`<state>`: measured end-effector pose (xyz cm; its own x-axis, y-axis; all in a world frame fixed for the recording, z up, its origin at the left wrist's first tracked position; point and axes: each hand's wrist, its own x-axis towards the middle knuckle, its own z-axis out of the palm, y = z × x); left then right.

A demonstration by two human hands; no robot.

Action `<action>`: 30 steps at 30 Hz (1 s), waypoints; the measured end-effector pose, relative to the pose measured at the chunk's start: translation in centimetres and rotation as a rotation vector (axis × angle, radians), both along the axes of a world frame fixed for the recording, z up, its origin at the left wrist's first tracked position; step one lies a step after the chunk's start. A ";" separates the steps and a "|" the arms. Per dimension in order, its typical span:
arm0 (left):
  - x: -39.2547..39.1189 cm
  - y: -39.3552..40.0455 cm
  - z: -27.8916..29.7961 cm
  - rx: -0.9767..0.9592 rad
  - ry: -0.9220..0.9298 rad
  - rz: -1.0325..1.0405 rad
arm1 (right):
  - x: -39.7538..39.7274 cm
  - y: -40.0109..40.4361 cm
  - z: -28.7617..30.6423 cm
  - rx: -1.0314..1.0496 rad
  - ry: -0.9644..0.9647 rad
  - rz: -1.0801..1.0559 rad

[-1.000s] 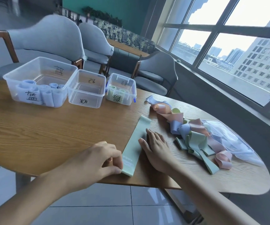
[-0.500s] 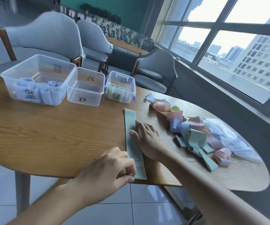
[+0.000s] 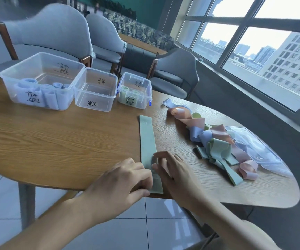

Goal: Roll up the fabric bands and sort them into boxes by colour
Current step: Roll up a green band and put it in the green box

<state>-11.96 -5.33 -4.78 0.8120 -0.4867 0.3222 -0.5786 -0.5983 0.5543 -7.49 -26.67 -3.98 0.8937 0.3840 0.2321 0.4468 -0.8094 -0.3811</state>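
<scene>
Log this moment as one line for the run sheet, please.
step: start rolling | item: green band flat on table | left hand pinches near end | right hand on band | roll: not formed

both forearms were bare to the frame edge, with no sleeve in view. the left hand (image 3: pixel 122 184) and right hand (image 3: pixel 174 170) wore no gloves.
</scene>
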 end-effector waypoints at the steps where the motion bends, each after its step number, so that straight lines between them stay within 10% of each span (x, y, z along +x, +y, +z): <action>1: 0.0 0.0 0.0 0.003 0.001 0.004 | -0.9 -0.2 0.1 0.025 -0.008 0.009; 30: -0.5 -1.8 -0.1 0.060 0.064 0.199 | -5.2 -1.8 -0.8 0.028 -0.085 0.101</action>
<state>-12.46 -7.13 -4.92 0.9119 -0.3316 0.2420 -0.4105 -0.7300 0.5464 -12.74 -28.44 -4.74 0.8275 0.4632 0.3172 0.5569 -0.7484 -0.3601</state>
